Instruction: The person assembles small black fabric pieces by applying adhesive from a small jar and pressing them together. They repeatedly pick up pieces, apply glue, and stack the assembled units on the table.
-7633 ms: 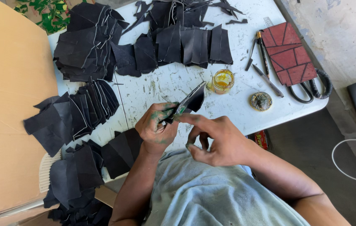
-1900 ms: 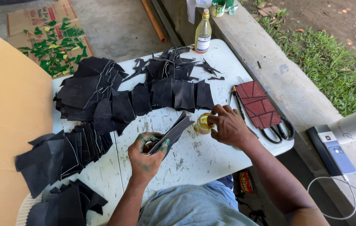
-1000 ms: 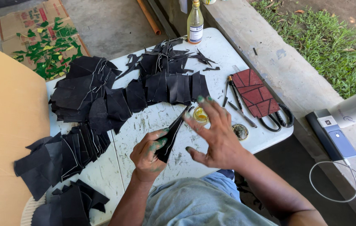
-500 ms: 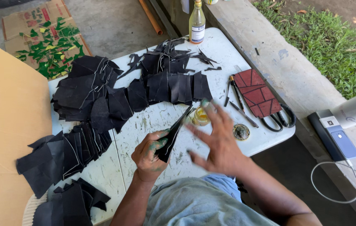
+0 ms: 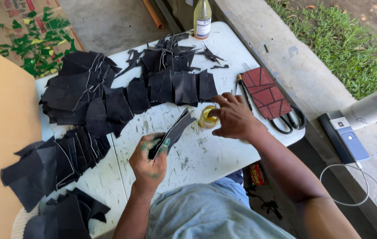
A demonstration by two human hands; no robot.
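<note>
My left hand (image 5: 149, 160), smeared with green, grips a folded black leather piece (image 5: 175, 130) held above the white table (image 5: 201, 152). My right hand (image 5: 232, 117) reaches to a small jar of yellow glue (image 5: 206, 118) standing on the table, fingertips at its rim. Rows of cut black leather pieces (image 5: 108, 104) lie fanned across the table's left and far side.
A red patterned pouch (image 5: 266, 92), black scissors (image 5: 290, 121) and thin tools lie at the table's right. A glass bottle (image 5: 202, 18) stands at the far edge. A large cardboard sheet (image 5: 2, 146) lies left. A device with a white cable (image 5: 345, 141) sits on the concrete ledge.
My right hand has swung back from beside the leather piece to the glue jar. My left hand still holds the leather piece, slightly lower and nearer.
</note>
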